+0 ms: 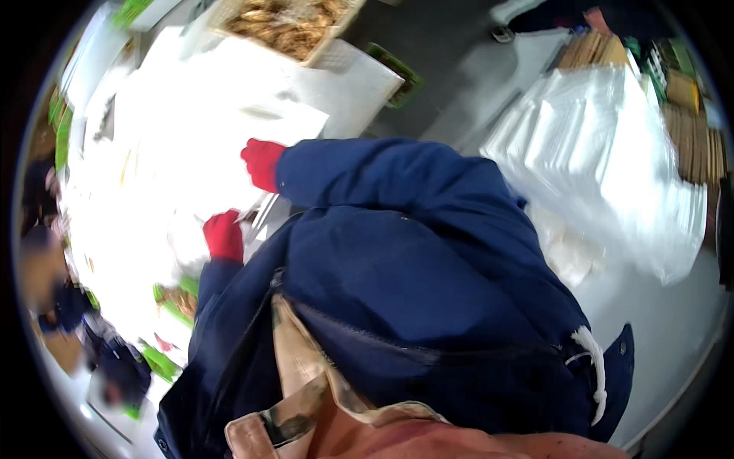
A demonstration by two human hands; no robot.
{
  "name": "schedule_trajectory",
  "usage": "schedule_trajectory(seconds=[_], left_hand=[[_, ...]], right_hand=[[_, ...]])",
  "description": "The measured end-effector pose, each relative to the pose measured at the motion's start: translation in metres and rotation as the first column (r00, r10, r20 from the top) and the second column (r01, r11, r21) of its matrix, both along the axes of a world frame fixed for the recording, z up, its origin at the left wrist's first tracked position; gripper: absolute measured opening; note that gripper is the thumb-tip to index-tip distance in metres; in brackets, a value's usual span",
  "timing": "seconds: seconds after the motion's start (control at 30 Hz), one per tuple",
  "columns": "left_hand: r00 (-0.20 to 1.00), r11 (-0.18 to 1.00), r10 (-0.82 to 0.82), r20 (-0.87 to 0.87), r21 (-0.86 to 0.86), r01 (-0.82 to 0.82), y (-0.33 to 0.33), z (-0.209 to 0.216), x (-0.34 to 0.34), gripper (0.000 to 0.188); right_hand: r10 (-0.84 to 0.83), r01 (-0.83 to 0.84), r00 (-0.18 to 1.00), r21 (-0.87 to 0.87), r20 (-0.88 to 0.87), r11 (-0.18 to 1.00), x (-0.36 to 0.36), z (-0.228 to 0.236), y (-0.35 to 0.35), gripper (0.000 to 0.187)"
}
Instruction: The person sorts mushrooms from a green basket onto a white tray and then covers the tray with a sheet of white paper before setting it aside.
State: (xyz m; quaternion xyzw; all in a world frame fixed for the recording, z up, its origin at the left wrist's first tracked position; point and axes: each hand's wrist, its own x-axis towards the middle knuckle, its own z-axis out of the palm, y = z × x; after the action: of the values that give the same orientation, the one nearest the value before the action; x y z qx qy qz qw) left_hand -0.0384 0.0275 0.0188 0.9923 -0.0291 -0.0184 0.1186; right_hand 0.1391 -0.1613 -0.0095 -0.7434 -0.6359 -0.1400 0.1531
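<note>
Both my hands wear red gloves and are over a white work surface (153,99) washed out by glare. My right hand (262,164) is the farther one, its fingers curled in, close to the edge of a white sheet (294,118). My left hand (224,236) is nearer my body, also closed, beside crumpled white, plastic-like material (187,239). Between the hands and my jacket lies a pale, strip-like edge (264,214). Glare hides what the fingers hold, if anything.
A cream crate (312,55) of brown, dried-looking pieces stands at the far side. A green crate (394,75) is beyond the table corner. Plastic-wrapped white stacks (573,145) and cardboard (684,141) stand at right. Blurred people (115,375) are at left.
</note>
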Motion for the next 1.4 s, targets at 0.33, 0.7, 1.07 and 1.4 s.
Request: schedule_trajectory(seconds=[0.33,0.7,1.07,1.4], left_hand=[[0.987,0.991,0.117,-0.114,-0.053,-0.123,0.015,0.018,-0.051,0.018],[0.986,0.992,0.125,-0.11,0.007,-0.125,-0.015,-0.005,-0.039,0.028],[0.978,0.984,0.176,-0.113,0.011,-0.176,-0.03,-0.034,-0.035,0.032],[0.897,0.886,0.437,-0.07,0.208,-0.415,-0.055,-0.017,-0.037,0.044]], right_hand=[[0.361,-0.327,0.928,-0.677,-0.096,0.659,0.007,0.049,0.041,0.018],[0.211,-0.193,0.977,-0.585,-0.037,0.788,0.002,0.033,0.008,0.006],[0.35,-0.426,0.904,-0.572,-0.245,0.701,0.056,0.023,0.004,0.017],[-0.557,0.272,0.596,-0.507,-0.579,0.818,0.254,0.016,0.05,0.046]])
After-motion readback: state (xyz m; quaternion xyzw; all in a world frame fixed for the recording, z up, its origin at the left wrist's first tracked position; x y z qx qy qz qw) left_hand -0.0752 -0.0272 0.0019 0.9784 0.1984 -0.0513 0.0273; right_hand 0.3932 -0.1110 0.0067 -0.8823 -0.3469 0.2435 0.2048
